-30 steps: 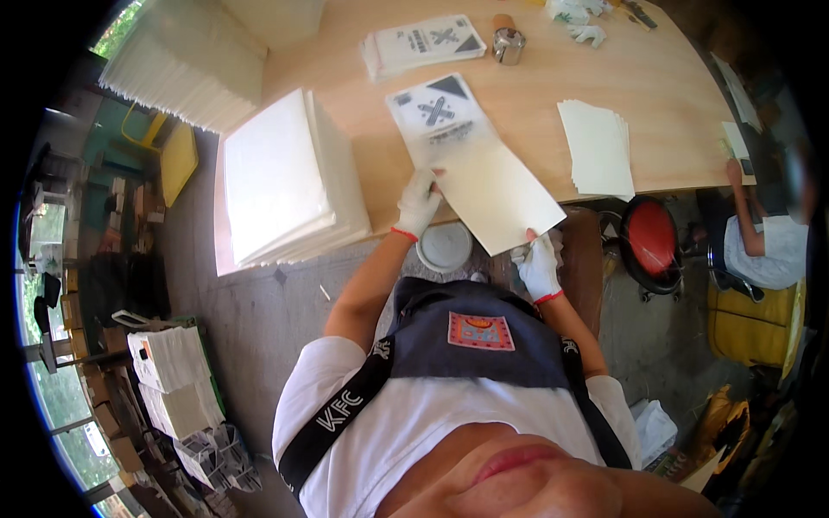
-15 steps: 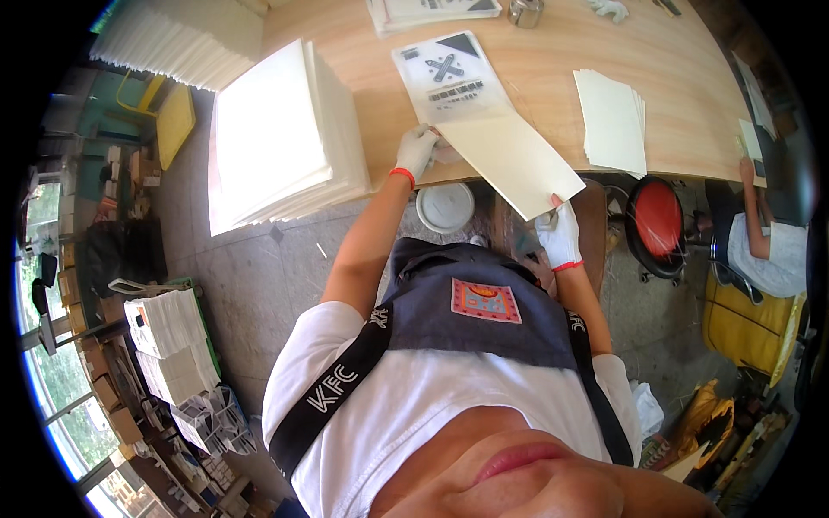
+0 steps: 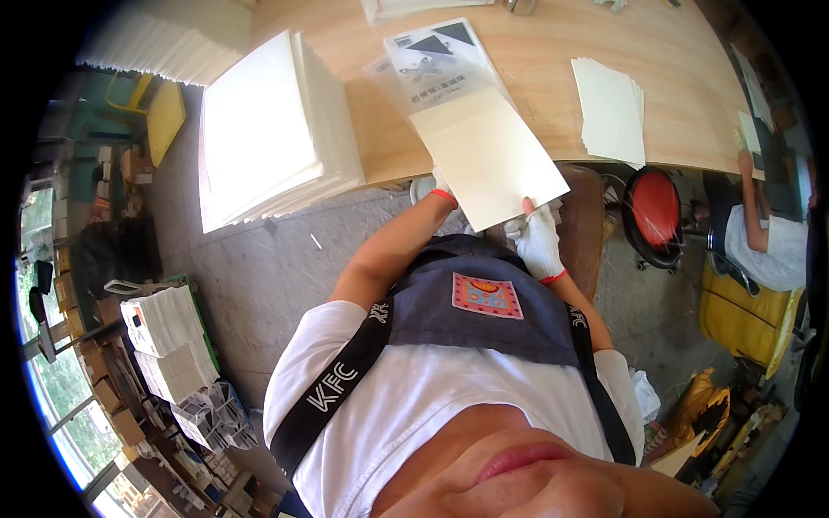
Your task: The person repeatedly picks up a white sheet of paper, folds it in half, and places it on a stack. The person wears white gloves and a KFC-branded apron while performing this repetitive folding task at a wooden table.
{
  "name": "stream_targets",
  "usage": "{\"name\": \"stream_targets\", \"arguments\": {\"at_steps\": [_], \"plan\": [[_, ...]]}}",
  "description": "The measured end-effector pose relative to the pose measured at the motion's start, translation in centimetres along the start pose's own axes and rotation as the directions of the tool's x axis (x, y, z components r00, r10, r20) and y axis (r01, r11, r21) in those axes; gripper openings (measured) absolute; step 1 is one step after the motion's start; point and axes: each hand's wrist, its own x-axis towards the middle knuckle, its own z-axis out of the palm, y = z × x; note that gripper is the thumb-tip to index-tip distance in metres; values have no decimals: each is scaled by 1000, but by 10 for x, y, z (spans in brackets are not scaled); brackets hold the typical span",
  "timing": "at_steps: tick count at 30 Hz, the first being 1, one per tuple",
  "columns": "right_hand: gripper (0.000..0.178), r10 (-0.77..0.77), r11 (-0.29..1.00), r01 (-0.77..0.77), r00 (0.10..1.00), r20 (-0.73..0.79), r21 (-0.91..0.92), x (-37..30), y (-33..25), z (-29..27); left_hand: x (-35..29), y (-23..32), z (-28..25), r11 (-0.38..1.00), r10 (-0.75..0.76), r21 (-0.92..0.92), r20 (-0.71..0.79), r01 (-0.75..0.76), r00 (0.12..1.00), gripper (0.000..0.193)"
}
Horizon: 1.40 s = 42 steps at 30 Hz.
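Pale wood-grain desk across top of frame. On it, upper left: tall white paper stack near front edge, second paper stack behind. Upper centre: clear printed sleeves, overlapping, flat. Upper right: fanned cream sheets. Top edge, cut off: more sleeves, metal object. Grey floor below; red-seated stool at right, pale scrap left of centre.

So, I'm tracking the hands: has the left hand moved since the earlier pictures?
Yes: judged against the tall white stack, the left hand has shifted right, now mostly hidden beneath the cream sheet.
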Motion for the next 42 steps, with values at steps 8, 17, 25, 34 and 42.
{"name": "stream_targets", "arguments": {"at_steps": [8,17,25,34,42], "plan": [[22,216,975,-221,968,-128,-20,46,45,-18,-39,-6,-42,994,-106,-45,-141,101,984,60],[24,90,980,-111,988,-129,-167,17,34,9,-61,2,-21,997,-70,-43,-55,68,996,53],[37,172,853,-186,982,74,488,95,52,14,-66,-18,-27,835,-118,507,-218,216,969,23],[29,243,576,33,947,210,-817,69,31,10,-96,52,-6,801,38,570,-351,181,936,28],[15,188,-427,586,802,566,-689,92,63,58,-102,67,-10,673,-17,704,-291,226,957,22]]}}
